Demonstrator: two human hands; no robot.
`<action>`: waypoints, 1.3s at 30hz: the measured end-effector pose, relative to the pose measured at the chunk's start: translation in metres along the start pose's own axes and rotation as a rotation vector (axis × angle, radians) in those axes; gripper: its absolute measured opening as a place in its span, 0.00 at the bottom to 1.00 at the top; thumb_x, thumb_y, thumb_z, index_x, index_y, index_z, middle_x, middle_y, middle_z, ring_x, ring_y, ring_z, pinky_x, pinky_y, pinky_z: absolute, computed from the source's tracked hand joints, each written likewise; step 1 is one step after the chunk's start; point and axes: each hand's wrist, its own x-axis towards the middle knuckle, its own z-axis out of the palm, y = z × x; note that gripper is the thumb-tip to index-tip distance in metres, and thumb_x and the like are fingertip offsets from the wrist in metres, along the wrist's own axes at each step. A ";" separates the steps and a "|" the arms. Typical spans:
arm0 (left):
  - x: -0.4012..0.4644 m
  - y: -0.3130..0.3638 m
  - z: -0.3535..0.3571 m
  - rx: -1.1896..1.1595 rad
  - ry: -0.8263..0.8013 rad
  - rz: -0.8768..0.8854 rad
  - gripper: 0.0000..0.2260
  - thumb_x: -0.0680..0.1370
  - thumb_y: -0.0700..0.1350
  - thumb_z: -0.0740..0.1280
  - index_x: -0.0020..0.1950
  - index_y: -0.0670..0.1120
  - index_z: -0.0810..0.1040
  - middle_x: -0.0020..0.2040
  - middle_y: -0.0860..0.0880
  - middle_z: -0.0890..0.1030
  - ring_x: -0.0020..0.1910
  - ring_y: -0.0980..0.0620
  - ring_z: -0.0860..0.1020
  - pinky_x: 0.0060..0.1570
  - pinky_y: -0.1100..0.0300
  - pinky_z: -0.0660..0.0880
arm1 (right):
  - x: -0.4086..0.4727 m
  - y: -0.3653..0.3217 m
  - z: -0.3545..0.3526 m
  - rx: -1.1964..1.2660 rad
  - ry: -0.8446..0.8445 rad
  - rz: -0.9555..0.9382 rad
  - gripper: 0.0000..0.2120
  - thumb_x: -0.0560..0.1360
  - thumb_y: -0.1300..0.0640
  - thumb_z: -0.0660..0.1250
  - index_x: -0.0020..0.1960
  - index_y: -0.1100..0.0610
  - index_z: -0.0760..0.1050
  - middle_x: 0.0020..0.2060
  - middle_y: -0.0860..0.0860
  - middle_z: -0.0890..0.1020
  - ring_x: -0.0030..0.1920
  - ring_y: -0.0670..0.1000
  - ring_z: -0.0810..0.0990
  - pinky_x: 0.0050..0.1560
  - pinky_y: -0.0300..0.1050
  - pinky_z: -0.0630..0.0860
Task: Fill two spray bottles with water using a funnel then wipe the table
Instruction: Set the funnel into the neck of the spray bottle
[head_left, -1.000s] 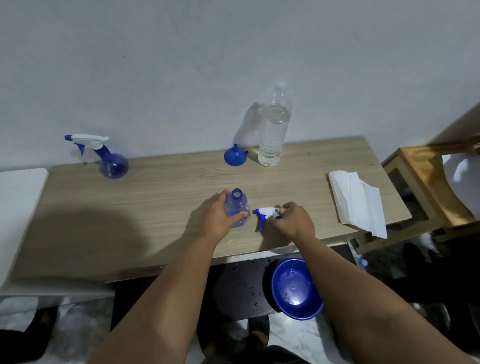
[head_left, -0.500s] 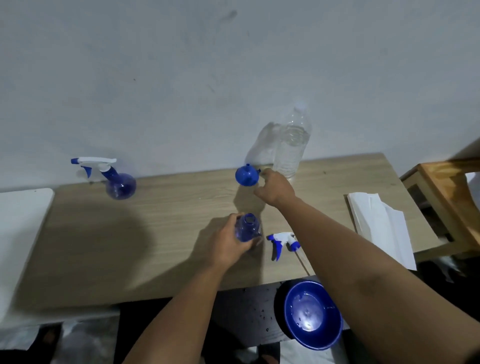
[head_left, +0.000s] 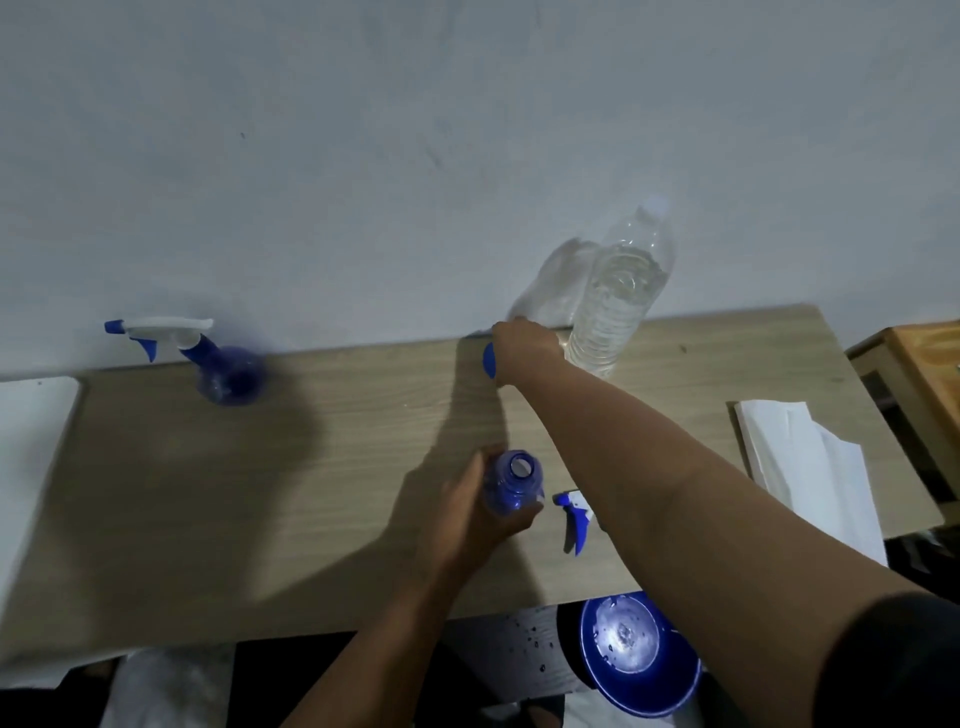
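Note:
My left hand (head_left: 465, 514) grips an uncapped blue spray bottle (head_left: 511, 486) standing near the table's middle front, its mouth open upward. Its white-and-blue spray head (head_left: 574, 517) lies on the table just to the right. My right hand (head_left: 524, 345) reaches to the back edge and covers the blue funnel (head_left: 488, 361), fingers curled over it; only the funnel's left rim shows. A clear water bottle (head_left: 618, 301) stands right behind that hand. A second blue spray bottle (head_left: 223, 371), with its head on, stands at the back left.
Folded white paper towels (head_left: 800, 457) lie at the table's right end. A blue bowl (head_left: 639, 654) sits on a low shelf below the front edge. A wooden stool (head_left: 919, 374) stands to the right, a white surface (head_left: 31, 431) to the left.
My right hand let go of the spray head, which now lies on the table, and reached back to close over the funnel. My left hand kept hold of the open bottle.

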 end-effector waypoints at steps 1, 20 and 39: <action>0.000 0.002 0.000 -0.001 0.005 0.007 0.23 0.69 0.52 0.79 0.58 0.63 0.72 0.53 0.62 0.81 0.54 0.62 0.80 0.57 0.56 0.78 | 0.000 -0.001 0.000 -0.025 -0.008 0.001 0.29 0.70 0.56 0.79 0.69 0.55 0.74 0.62 0.56 0.77 0.59 0.61 0.82 0.45 0.53 0.77; -0.002 0.003 0.007 -0.026 0.039 -0.126 0.30 0.64 0.59 0.81 0.62 0.59 0.72 0.56 0.58 0.81 0.54 0.58 0.80 0.56 0.53 0.79 | -0.048 0.021 -0.004 0.217 -0.101 -0.072 0.31 0.68 0.49 0.81 0.67 0.57 0.76 0.58 0.55 0.80 0.44 0.56 0.81 0.42 0.53 0.83; -0.002 0.020 0.033 -0.131 0.100 -0.117 0.31 0.62 0.56 0.82 0.60 0.52 0.73 0.50 0.53 0.84 0.48 0.52 0.83 0.46 0.56 0.79 | -0.218 0.060 0.020 1.341 0.385 -0.428 0.19 0.64 0.65 0.85 0.49 0.55 0.82 0.61 0.49 0.81 0.61 0.52 0.84 0.64 0.52 0.82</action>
